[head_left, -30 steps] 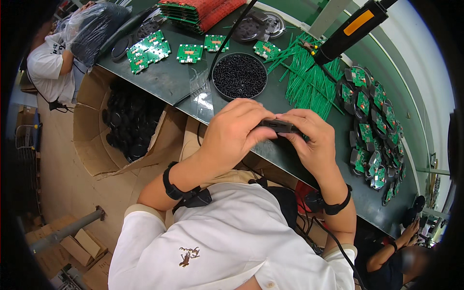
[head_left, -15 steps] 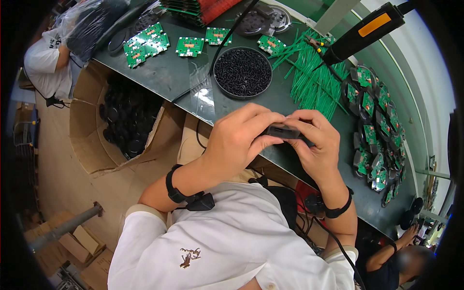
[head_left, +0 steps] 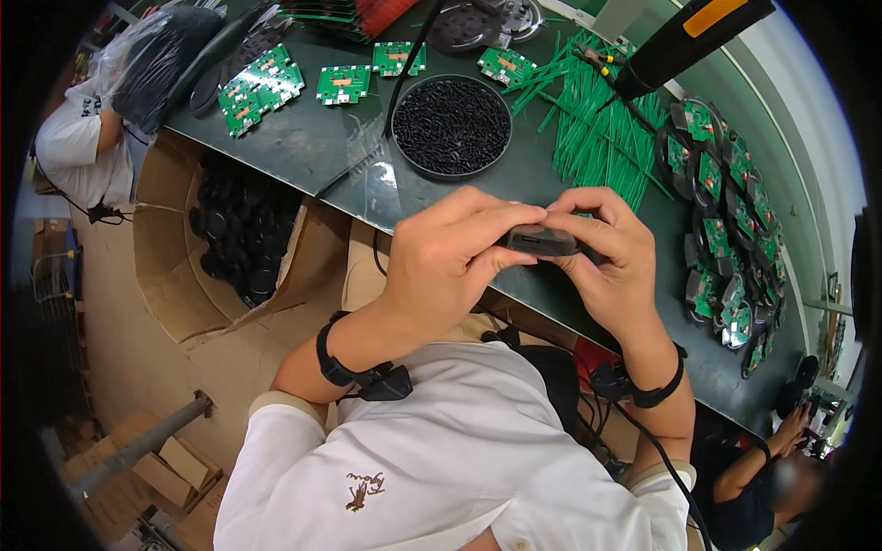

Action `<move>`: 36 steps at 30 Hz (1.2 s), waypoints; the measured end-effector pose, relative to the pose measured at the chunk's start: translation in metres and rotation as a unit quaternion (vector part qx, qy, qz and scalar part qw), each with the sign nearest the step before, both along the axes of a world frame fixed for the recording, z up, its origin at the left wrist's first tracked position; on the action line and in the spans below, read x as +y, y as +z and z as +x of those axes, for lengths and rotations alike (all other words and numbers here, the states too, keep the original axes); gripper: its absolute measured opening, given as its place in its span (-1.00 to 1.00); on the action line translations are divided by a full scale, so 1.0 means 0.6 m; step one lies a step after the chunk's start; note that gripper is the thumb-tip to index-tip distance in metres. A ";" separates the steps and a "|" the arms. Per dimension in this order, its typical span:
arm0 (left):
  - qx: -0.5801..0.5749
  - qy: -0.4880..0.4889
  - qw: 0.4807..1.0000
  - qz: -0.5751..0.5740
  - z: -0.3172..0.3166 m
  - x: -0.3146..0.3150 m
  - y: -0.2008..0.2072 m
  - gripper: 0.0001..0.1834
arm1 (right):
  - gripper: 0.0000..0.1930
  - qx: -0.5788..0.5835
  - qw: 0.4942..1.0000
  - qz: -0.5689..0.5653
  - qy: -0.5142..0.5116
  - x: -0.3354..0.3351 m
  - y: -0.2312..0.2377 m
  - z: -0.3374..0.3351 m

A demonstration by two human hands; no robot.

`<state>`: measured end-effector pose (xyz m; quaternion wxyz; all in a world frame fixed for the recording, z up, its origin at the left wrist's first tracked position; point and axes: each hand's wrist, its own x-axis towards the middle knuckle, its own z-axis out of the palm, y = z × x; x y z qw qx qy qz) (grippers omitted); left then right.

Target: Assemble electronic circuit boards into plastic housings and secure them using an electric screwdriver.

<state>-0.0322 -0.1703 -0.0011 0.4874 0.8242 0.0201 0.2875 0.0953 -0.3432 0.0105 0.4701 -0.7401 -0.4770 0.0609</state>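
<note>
A dark green worktable carries green circuit boards, with a cluster at its left end and single boards farther along the surface. Near the front edge, a round dish full of small black pieces sits just beside a crinkled clear plastic sheet. Thin green strips lie in a loose heap to the right, and black rounded housings fitted with green boards crowd the far right. Below, an open carton of black parts stands on the tan floor.
</note>
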 end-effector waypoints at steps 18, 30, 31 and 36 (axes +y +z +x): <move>0.016 0.001 1.000 -0.008 0.004 -0.009 0.007 -0.63 | -0.71 -0.003 1.000 0.017 -0.018 0.000 -0.002 -0.003; 0.021 0.006 1.000 0.001 0.003 -0.007 0.008 -0.67 | -0.67 -0.032 0.999 0.037 -0.019 0.000 -0.007 -0.003; 0.017 0.007 1.000 -0.007 0.002 -0.007 0.005 -0.68 | -0.64 -0.031 0.999 0.028 -0.012 0.002 -0.005 -0.002; -0.060 0.028 0.987 0.146 -0.013 0.001 -0.028 -0.66 | -0.54 -0.140 0.988 -0.005 0.062 -0.003 0.015 0.013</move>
